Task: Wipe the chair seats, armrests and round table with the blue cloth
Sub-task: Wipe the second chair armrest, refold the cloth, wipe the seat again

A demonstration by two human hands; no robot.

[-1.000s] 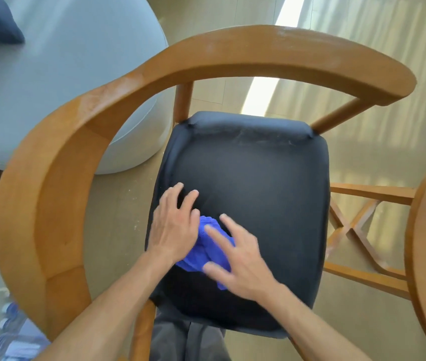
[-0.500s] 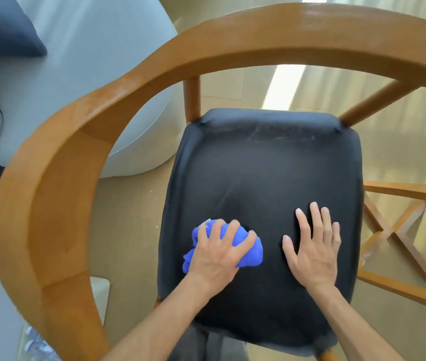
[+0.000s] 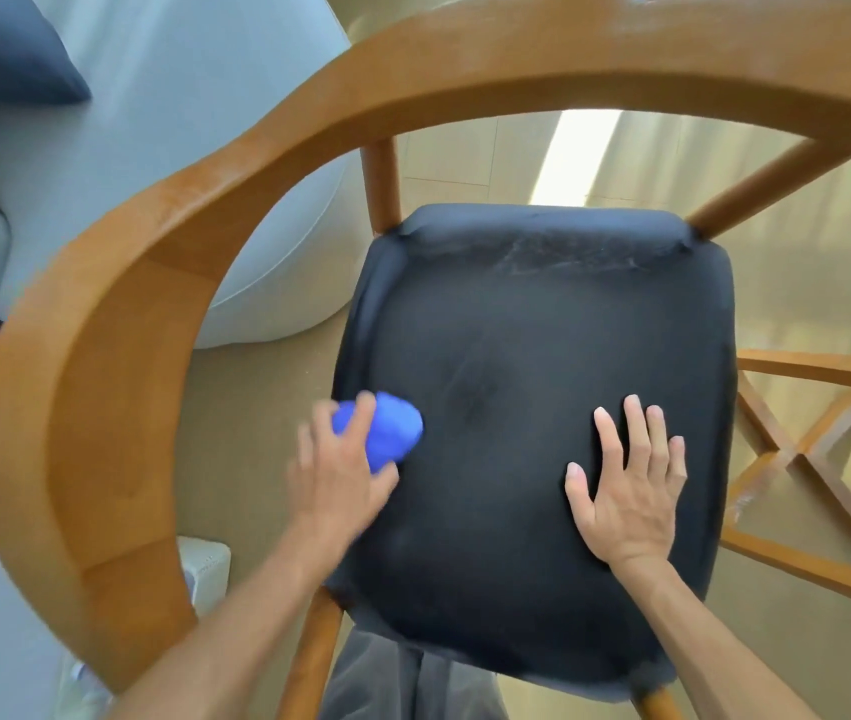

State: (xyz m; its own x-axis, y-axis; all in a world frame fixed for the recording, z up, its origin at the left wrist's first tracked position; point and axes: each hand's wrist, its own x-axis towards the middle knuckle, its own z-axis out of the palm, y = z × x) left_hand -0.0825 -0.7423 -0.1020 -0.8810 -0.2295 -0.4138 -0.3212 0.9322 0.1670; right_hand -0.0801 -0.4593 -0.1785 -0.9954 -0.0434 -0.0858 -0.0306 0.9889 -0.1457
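Blue bunched cloth (image 3: pixel 387 431) sits at the left edge of the black padded chair seat (image 3: pixel 532 387), mid-frame, gripped by the left hand (image 3: pixel 342 478) w/ fingers curled over it; blurred, so prob. mid-wipe. Right hand (image 3: pixel 626 491) lies flat on the seat, lower right, fingers spread & holding nothing, likely to steady the chair. Curved wooden armrest (image 3: pixel 116 356) arcs round the left & top, not yet wiped, I'd judge. Pale streaks near the seat's top edge.
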